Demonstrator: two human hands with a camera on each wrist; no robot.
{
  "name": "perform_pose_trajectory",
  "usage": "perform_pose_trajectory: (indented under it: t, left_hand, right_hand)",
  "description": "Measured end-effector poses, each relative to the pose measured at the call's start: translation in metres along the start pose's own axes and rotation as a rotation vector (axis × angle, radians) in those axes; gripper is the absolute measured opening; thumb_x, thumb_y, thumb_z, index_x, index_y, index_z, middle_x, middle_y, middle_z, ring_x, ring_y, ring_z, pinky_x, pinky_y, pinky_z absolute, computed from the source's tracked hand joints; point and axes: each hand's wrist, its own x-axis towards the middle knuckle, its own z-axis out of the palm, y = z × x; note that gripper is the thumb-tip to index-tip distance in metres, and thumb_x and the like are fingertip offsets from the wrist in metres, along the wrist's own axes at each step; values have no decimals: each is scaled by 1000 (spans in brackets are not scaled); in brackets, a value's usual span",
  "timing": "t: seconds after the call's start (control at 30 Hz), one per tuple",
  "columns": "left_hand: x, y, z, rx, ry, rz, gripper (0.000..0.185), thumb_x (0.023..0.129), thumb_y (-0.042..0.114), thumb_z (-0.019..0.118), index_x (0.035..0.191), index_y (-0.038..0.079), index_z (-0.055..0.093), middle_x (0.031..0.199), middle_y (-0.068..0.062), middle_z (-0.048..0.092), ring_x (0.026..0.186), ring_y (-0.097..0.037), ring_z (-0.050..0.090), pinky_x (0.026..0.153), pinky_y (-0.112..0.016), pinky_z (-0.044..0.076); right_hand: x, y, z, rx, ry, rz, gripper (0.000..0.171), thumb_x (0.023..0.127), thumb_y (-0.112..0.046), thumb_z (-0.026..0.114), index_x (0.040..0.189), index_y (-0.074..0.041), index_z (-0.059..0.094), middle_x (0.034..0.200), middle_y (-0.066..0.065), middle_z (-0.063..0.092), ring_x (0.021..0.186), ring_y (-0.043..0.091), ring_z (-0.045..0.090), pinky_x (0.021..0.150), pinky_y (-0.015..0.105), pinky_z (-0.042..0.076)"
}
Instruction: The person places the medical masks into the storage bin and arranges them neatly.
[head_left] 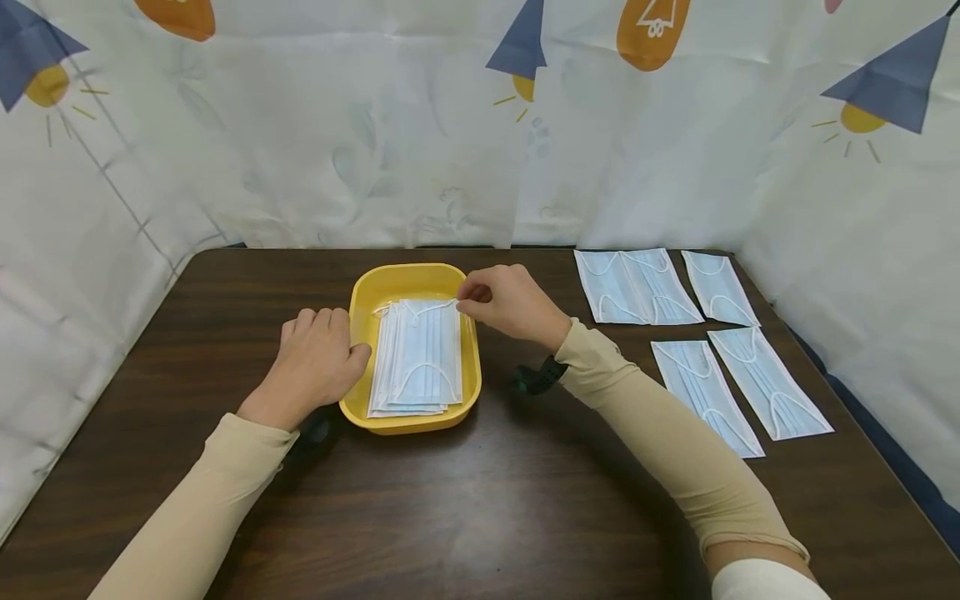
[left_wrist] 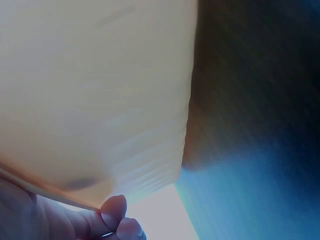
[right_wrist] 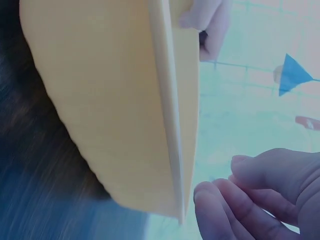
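Observation:
A yellow plastic tray (head_left: 408, 425) stands on the table with a stack of pale blue disposable face masks (head_left: 420, 358) lying flat in it. My left hand (head_left: 318, 362) grips the tray's left rim, thumb over the edge. In the left wrist view, fingertips (left_wrist: 115, 210) curl at the rim beside the pale outer wall. At the far right corner of the tray, my right hand (head_left: 513, 304) pinches the upper corner of the top mask. The right wrist view shows its thumb and fingers (right_wrist: 260, 195) drawn together just above the rim; the mask is hidden there.
On the right side of the dark wooden table (head_left: 480, 525) lie several more face masks (head_left: 637, 287), spread in two rows, some overlapping. A patterned white curtain (head_left: 450, 167) hangs behind the table and at both sides.

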Motion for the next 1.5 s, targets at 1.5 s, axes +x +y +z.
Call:
perform_pose_trajectory:
  t: [1.5]
  left_hand:
    - [2, 1, 0, -3, -4, -3, 27, 95, 24, 42, 92, -1, 50, 84, -14, 48, 88, -37, 42, 78, -48, 33]
  right_hand:
    - [-41, 133, -58, 246, 447, 325, 28, 97, -27, 69, 114, -6, 75, 105, 19, 78, 76, 7, 74, 75, 26, 60]
